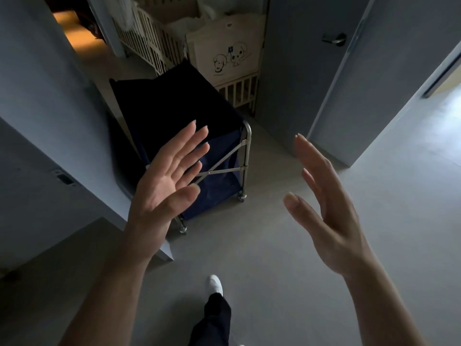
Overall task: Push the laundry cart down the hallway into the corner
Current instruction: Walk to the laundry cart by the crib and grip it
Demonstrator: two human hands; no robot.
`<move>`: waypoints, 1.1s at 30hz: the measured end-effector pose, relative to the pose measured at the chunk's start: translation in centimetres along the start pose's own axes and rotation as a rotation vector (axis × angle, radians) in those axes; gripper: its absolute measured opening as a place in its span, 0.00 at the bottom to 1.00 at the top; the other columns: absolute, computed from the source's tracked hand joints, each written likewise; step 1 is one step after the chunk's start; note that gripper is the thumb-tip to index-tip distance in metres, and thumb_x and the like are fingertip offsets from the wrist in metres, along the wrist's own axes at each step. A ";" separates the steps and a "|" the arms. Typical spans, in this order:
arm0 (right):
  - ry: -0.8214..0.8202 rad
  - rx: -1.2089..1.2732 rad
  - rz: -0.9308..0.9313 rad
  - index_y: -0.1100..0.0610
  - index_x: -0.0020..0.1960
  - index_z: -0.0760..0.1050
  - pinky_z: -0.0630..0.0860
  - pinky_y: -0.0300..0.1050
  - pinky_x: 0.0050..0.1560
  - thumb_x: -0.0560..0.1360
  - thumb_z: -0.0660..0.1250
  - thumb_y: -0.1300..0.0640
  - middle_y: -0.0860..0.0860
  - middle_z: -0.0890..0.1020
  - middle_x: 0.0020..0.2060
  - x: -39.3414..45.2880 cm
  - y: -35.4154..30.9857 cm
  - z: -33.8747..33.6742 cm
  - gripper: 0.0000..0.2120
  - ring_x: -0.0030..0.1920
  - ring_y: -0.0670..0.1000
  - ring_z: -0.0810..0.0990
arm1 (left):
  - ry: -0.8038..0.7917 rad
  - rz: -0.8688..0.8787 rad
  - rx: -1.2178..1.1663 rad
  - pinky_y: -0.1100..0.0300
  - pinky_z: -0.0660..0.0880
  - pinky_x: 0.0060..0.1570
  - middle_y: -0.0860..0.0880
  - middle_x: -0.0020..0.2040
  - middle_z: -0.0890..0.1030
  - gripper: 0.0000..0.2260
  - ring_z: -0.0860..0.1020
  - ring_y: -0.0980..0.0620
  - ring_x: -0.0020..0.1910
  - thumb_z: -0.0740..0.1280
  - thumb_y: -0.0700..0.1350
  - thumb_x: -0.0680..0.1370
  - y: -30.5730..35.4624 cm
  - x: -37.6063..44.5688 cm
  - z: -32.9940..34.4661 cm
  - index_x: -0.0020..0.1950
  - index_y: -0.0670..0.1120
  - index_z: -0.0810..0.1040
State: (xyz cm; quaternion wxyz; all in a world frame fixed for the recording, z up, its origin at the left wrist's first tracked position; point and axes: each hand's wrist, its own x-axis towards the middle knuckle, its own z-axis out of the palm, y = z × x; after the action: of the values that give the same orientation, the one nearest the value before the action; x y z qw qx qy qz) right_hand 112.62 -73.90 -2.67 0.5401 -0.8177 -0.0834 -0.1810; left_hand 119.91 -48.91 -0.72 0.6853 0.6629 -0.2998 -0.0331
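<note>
The laundry cart [219, 156], a dark blue fabric bin on a metal frame with small castors, stands on the grey floor against the left wall, close to a cream cot. My left hand [167, 178] is raised in front of the cart with fingers straight and spread, palm up, and holds nothing. My right hand [324, 203] is lifted to the right of the cart over bare floor, fingers straight, also holding nothing. Neither hand touches the cart.
A cream cot [224, 58] with slatted sides and a puppy drawing fills the far end behind the cart. A grey door [311, 71] with a lever handle stands to the right, another doorway [444, 78] further right. A grey wall [37, 121] runs along the left. My shoe [215, 284] is below.
</note>
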 end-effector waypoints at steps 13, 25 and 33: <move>-0.100 -0.031 -0.044 0.46 0.83 0.60 0.65 0.47 0.79 0.81 0.64 0.35 0.37 0.66 0.81 16.5 5.0 6.1 0.36 0.82 0.44 0.63 | 0.048 -0.020 0.000 0.43 0.62 0.76 0.48 0.80 0.67 0.33 0.65 0.45 0.80 0.66 0.62 0.78 -6.0 11.7 -10.1 0.80 0.54 0.61; -0.121 0.000 -0.072 0.46 0.82 0.61 0.65 0.59 0.79 0.80 0.65 0.36 0.41 0.66 0.81 28.7 9.5 9.4 0.35 0.82 0.47 0.63 | 0.071 -0.033 0.011 0.42 0.62 0.77 0.48 0.80 0.67 0.31 0.65 0.45 0.80 0.64 0.62 0.80 -10.2 21.3 -15.7 0.80 0.53 0.63; -0.173 0.031 -0.117 0.40 0.82 0.61 0.65 0.57 0.78 0.81 0.65 0.36 0.43 0.66 0.81 37.1 13.4 10.3 0.32 0.82 0.47 0.63 | 0.137 -0.048 0.063 0.42 0.61 0.78 0.48 0.80 0.66 0.27 0.65 0.44 0.80 0.62 0.57 0.82 -13.0 27.1 -18.2 0.80 0.52 0.63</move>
State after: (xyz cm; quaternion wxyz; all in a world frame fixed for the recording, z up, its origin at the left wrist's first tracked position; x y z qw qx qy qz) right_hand 153.33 -72.02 -3.38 0.5319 -0.8156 -0.1802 -0.1396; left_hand 154.97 -46.30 -1.77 0.6819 0.6919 -0.2373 0.0055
